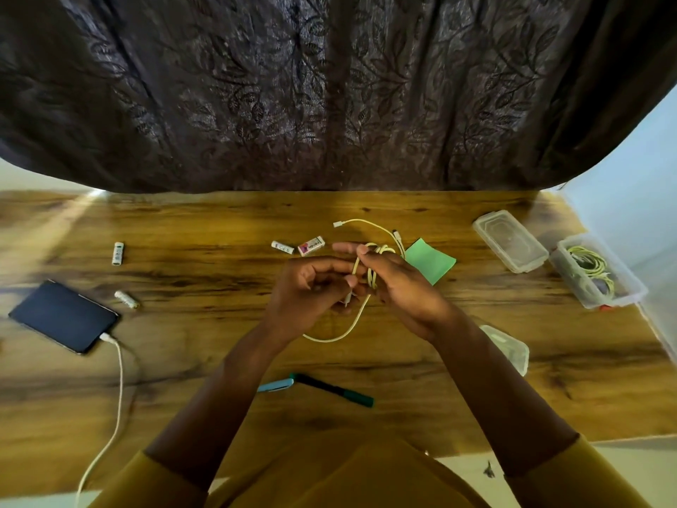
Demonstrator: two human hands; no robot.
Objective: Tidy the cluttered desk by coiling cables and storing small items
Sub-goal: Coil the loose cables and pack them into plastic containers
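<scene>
Both hands raised over a wooden desk [403, 210], right hand [397, 284] gripping a coiled white cable [372, 265], left hand [311, 291] pinching its loose tail, eraser [311, 246], green notepad [430, 260], open box [599, 275], pens [335, 389] nearby

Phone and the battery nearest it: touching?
Apart. The head view shows bare wood between the phone and the battery lying off its upper right corner.

We have one view only, from a wide-angle camera on the person's head, looking forward and steeply down. It sits close above the near edge of the worktop [476, 397], whose far edge meets a curtain [329, 104]. Both hands, left [307, 295] and right [399, 287], fall mid-frame. Straight lines bow at the borders.
</scene>
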